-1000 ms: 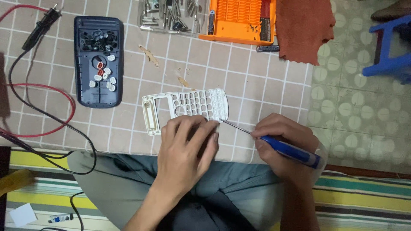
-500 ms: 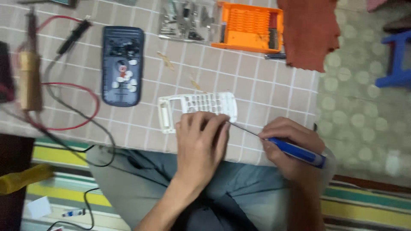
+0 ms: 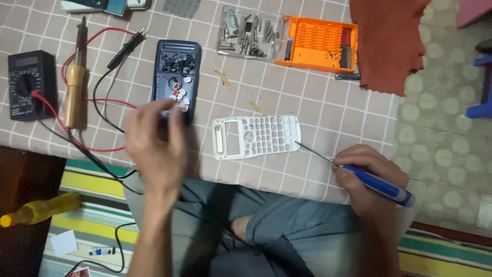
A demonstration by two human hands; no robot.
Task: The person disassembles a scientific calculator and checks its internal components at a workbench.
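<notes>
Head view, only one we've got. Our left hand (image 3: 154, 136) is blurred, fingers loosely spread, holding nothing we can make out, hovering at the lower end of the dark calculator back shell (image 3: 177, 77), which lies open with loose keys (image 3: 177, 92) heaped inside. Our right hand (image 3: 366, 174) is clamped on the blue screwdriver (image 3: 379, 185); its thin shaft points left, tip just beside the right edge of the white keypad frame (image 3: 256, 136), not clearly touching. Frame lies flat on the checked tablecloth (image 3: 333, 118), between both hands, key holes empty.

Our read on progress: calculator already split, front frame stripped of keys. Nothing reassembled; keys and shell sit apart from the frame.

Around: orange bit case (image 3: 320, 48) with clear tray of bits, multimeter (image 3: 25, 84) with red and black leads, soldering iron (image 3: 74, 87), rust-coloured cloth (image 3: 389, 41).
</notes>
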